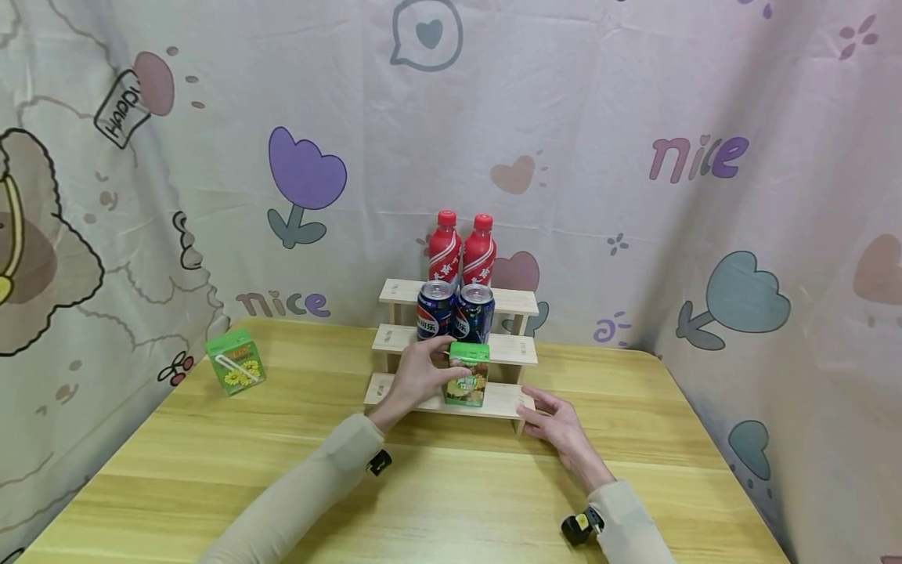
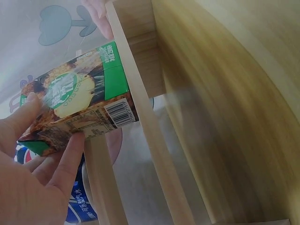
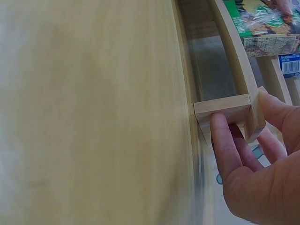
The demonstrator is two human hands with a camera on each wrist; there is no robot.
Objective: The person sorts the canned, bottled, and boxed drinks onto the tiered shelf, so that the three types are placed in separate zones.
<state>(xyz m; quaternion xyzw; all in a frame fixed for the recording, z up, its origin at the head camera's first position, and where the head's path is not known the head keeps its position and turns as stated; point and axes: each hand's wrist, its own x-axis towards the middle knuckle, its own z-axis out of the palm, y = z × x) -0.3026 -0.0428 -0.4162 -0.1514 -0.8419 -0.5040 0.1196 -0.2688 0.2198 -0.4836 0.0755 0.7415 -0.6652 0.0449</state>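
A green drink carton point(image 1: 467, 385) with fruit pictures stands upright on the lowest step of a three-step wooden shelf point(image 1: 390, 339). My left hand point(image 1: 420, 376) pinches it, with the thumb on its front face and the fingers along its side. In the left wrist view the carton point(image 2: 70, 91) has its base against the step. With my right hand point(image 1: 559, 429) I grip the right end of that lowest step. Its thumb lies on top and its fingers bend under the board, as the right wrist view shows at the shelf end point(image 3: 225, 105).
Two blue soda cans point(image 1: 475, 315) stand on the middle step, and two red bottles point(image 1: 479, 254) on the top one. Another green carton point(image 1: 236, 363) sits at the left edge of the wooden table point(image 1: 465, 501). A printed curtain point(image 1: 564, 102) hangs behind.
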